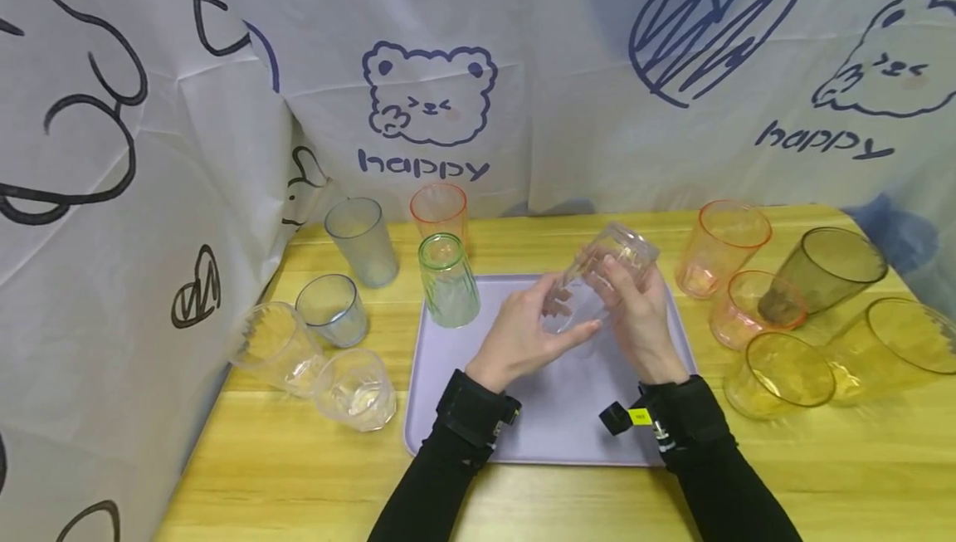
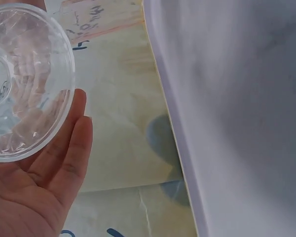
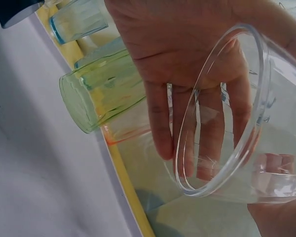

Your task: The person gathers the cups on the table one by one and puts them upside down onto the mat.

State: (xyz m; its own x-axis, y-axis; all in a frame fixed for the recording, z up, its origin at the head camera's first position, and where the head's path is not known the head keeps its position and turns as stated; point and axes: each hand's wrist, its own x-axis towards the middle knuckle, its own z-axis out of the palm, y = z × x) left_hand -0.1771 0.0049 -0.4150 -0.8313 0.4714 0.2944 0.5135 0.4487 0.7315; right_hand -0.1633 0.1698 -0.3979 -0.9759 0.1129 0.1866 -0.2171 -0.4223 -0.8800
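Over the tray [image 1: 553, 434], your left hand [image 1: 519, 333] and right hand [image 1: 644, 318] both grip a clear cup [image 1: 577, 303], left at the lower end, right at the upper, a hold that likely steadies its smooth, tilted wall. The green glass [image 1: 450, 293] stands on the tray, left of your left hand; more glasses [image 1: 336, 316] flank both hands, seemingly spaced to leave you reaching room.

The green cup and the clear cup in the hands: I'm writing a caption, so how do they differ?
The green cup is tinted; the clear cup is colourless. The green cup stands on the tray; the clear cup is tilted, held by the left hand and right hand. Both are see-through.
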